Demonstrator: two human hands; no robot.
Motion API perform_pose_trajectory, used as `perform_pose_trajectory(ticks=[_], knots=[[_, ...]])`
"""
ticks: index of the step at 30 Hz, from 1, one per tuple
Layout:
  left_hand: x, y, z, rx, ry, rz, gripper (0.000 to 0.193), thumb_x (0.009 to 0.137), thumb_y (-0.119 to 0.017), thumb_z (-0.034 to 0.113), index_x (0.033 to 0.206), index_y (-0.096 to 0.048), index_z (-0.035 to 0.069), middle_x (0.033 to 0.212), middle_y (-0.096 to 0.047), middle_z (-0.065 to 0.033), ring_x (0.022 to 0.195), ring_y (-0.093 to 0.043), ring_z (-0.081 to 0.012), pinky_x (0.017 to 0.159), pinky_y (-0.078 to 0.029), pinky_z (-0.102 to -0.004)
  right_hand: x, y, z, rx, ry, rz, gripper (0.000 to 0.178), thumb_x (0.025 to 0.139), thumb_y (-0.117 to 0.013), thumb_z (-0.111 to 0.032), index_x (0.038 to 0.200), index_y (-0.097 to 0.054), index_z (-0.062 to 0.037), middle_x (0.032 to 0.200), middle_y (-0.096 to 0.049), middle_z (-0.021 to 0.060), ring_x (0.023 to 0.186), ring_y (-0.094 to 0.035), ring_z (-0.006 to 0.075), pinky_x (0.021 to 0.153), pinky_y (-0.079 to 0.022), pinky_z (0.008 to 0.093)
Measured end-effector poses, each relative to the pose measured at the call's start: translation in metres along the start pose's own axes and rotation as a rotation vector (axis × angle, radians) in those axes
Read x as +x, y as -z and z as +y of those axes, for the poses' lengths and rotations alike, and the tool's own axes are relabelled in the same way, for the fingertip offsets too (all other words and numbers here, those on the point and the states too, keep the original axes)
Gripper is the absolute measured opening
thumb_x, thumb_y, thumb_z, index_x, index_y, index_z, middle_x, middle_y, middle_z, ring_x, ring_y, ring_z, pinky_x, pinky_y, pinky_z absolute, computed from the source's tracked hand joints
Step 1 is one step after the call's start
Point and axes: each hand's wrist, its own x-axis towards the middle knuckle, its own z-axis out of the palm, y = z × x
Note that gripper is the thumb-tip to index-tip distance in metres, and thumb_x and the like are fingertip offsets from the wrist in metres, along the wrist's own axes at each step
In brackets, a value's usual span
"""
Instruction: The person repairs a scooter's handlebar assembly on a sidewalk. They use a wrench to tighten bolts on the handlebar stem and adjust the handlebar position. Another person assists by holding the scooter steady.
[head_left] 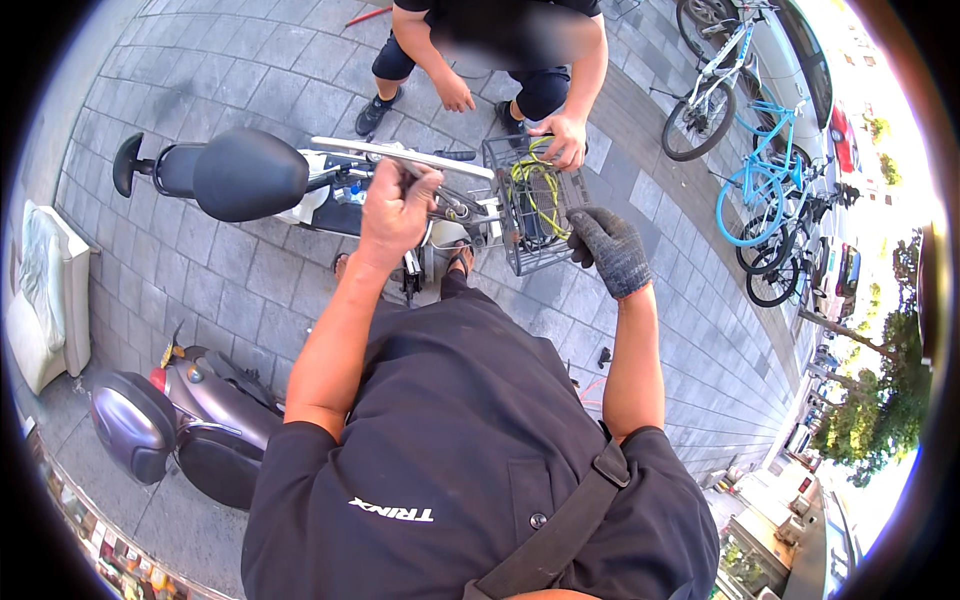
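Observation:
My bare left hand (392, 218) is closed around a long, flat, silver-white strip (335, 145), which lies across above the handlebar area of an electric scooter (335, 215). My right hand (612, 250), in a dark grey knit glove, has its fingers curled over the near right corner of the scooter's grey wire basket (515, 255). Its fingertips are partly hidden. Inside the basket lies a coiled yellow-green cable (540, 190). Opposite me, another person's hand (565, 138) rests on the basket's far rim, and their other hand (455, 93) hangs loose.
A black scooter seat (250, 175) extends to the left. Behind me on the left stands a purple-grey scooter (225, 420), with a worn white armchair (55, 300) farther left. Parked bicycles (750, 205) line the right side. Grey paving (680, 290) runs beneath everything.

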Motion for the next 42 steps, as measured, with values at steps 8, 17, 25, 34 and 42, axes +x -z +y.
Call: perform_pose_trajectory(ticks=[8,17,25,34,42], knots=[[-0.003,0.033,0.009,-0.065,-0.083,0.118,0.011,0.098,-0.066,0.006,0.099,-0.056,0.002,0.092,-0.067,-0.0107,0.063,-0.055,-0.0088,0.056,-0.045,-0.0211,0.011,0.002,0.02,-0.056,-0.113,-0.026,0.03,0.1,-0.06,-0.026,0.114,-0.069,-0.0017,0.076,-0.066,0.0057,0.061,-0.061,0.0121,0.054,-0.048,0.0269],[-0.018,0.028,0.003,-0.135,-0.077,0.106,0.012,0.099,-0.061,0.002,0.104,-0.05,0.005,0.096,-0.065,-0.0136,0.065,-0.054,-0.0091,0.058,-0.047,-0.0225,0.027,-0.004,0.033,-0.061,-0.227,-0.038,0.029,0.1,-0.062,-0.024,0.116,-0.068,-0.0008,0.077,-0.066,0.0059,0.061,-0.062,0.0125,0.054,-0.048,0.0268],[-0.011,0.025,-0.01,-0.153,-0.062,0.09,0.012,0.098,-0.062,0.001,0.102,-0.052,0.005,0.097,-0.065,-0.0132,0.065,-0.053,-0.0083,0.058,-0.047,-0.0217,0.035,-0.007,0.043,-0.057,-0.219,-0.062,0.028,0.1,-0.062,-0.023,0.114,-0.069,-0.0009,0.078,-0.067,0.0063,0.061,-0.062,0.0127,0.054,-0.049,0.0266],[-0.008,0.026,-0.012,-0.154,-0.037,0.086,0.012,0.1,-0.061,0.005,0.102,-0.05,0.004,0.098,-0.064,-0.0139,0.065,-0.054,-0.0083,0.059,-0.049,-0.0224,0.041,-0.006,0.047,-0.066,-0.232,-0.067,0.028,0.099,-0.062,-0.023,0.116,-0.068,-0.0006,0.077,-0.067,0.0066,0.061,-0.063,0.0128,0.054,-0.049,0.0267],[-0.008,0.021,-0.021,-0.114,0.007,-0.014,0.014,0.098,-0.063,0.001,0.105,-0.052,0.003,0.099,-0.064,-0.0115,0.068,-0.055,-0.0079,0.06,-0.049,-0.0222,0.043,-0.009,0.047,-0.057,-0.24,-0.074,0.029,0.099,-0.063,-0.024,0.115,-0.068,-0.0004,0.077,-0.067,0.0063,0.061,-0.063,0.0123,0.054,-0.049,0.0268]])
